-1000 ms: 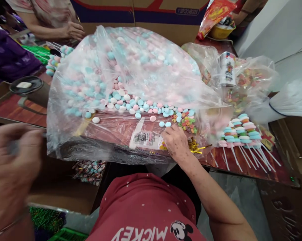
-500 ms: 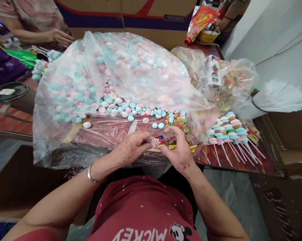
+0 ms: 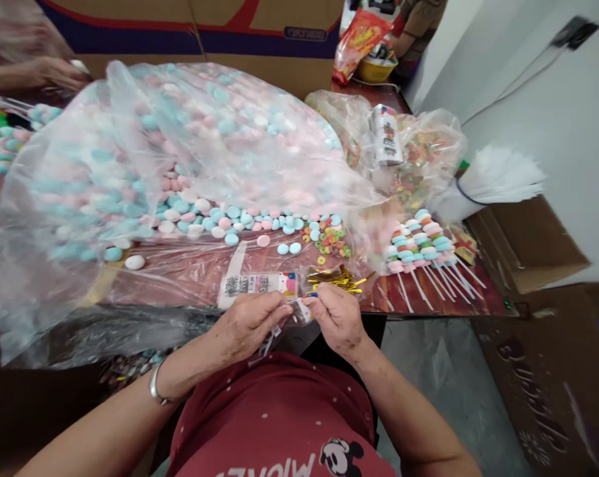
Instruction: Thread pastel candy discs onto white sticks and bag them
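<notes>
A small printed clear bag is pinched between both hands at the table's front edge. My left hand grips its left side, fingers pressed together. On its right side my right hand has its fingers curled closed. Just behind the hands lies a stack of printed bags, with gold twist ties to its right. Beyond them are colored candy rings and loose pastel candies that spill from a large clear plastic bag.
Candy skewers with white sticks lie at the right, before a bundle of white sticks. A printed roll rests on bags of candy rings. Cardboard boxes stand at the right. Another person's hand is at the upper left.
My hands have come closer to my body and now hold a small bag between them. My right hand's fingers have closed. The printed stack shows more fully, and the view has shifted right.
</notes>
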### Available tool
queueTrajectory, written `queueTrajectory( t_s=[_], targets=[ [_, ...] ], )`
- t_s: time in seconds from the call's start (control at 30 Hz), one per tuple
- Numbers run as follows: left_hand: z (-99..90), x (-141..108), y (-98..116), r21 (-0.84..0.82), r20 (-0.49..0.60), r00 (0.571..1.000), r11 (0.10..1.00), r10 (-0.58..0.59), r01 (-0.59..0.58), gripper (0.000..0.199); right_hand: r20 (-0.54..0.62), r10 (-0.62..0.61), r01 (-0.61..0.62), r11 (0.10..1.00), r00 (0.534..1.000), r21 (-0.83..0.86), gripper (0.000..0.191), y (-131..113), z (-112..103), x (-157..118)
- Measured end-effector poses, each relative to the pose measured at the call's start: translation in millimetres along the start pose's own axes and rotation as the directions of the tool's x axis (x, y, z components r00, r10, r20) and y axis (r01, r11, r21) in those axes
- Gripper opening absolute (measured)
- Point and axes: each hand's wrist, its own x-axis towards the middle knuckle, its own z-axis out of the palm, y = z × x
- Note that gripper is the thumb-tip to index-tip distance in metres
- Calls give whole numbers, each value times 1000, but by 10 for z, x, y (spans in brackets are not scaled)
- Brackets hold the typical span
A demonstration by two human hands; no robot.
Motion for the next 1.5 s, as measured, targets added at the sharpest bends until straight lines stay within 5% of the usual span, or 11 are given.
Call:
queueTrajectory(
  t_s=[0.23, 0.4, 0.53, 0.63, 0.77, 0.87, 0.97, 1.13, 1.3, 1.4, 1.5],
  targets=[
    [92, 53, 18, -301, 85, 976, 929, -200, 217, 18, -20, -4, 2, 997, 1000, -80, 49, 6, -29, -28],
    [140, 59, -4, -181, 79, 996, 981, -50, 64, 23, -31, -25, 24, 998, 999, -58, 42, -32, -144, -54],
    [177, 27, -51, -74, -28, 999, 997, 30, -32, 18, -182, 98, -137, 966, 978, -220, 25, 115, -585, -77],
    [172, 10, -68, -62, -67, 997, 998, 27, -31, 17, -436, 87, -336, 774, 896, -536, 33, 410, -1095, -153],
    [150, 22, -42, -80, -60, 998, 997, 1, -6, 20, -449, 193, -488, 370, 873, -790, 33, 764, -1603, -311],
    [148, 46, -12, -98, -30, 999, 995, -17, 14, 25, -379, 319, -447, 176, 869, -877, 26, 875, -1688, -387],
    [146, 61, -4, -115, -1, 999, 993, -40, 40, 26, -339, 340, -398, 119, 877, -910, 23, 938, -1655, -403],
    [121, 55, -74, -137, -21, 994, 985, -109, 105, 27, -422, 171, -454, 259, 890, -852, 31, 992, -1736, -431],
    [88, 65, -183, -222, -62, 984, 964, -165, 147, 24, -516, -79, -324, 697, 853, -640, 19, 694, -1742, -449],
    [72, 86, -220, -297, -60, 980, 941, -188, 162, 23, -358, -95, -114, 847, 929, -519, 16, 431, -1597, -394],
    [61, 97, -215, -414, -13, 975, 888, -223, 198, 24, -192, -151, 40, 873, 970, -486, 21, 272, -1424, -306]
  ],
)
